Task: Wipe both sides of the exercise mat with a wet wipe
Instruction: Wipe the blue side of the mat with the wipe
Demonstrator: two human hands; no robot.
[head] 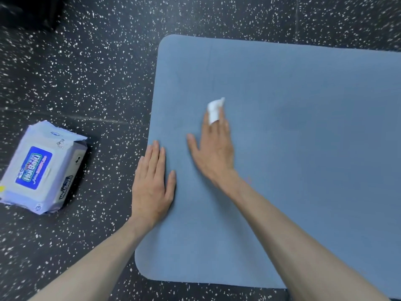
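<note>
A blue exercise mat [293, 131] lies flat on the floor, filling the right and middle of the view. My right hand [213, 148] lies flat on the mat with straight fingers, pressing a small folded white wet wipe [214, 109] under its fingertips. My left hand [152, 183] rests flat on the mat's left edge, fingers straight, partly over the floor.
A pale purple pack of wet wipes [43, 168] with a blue label lies on the black speckled rubber floor [86, 72] to the left of the mat. A dark object [26, 11] sits in the far left corner.
</note>
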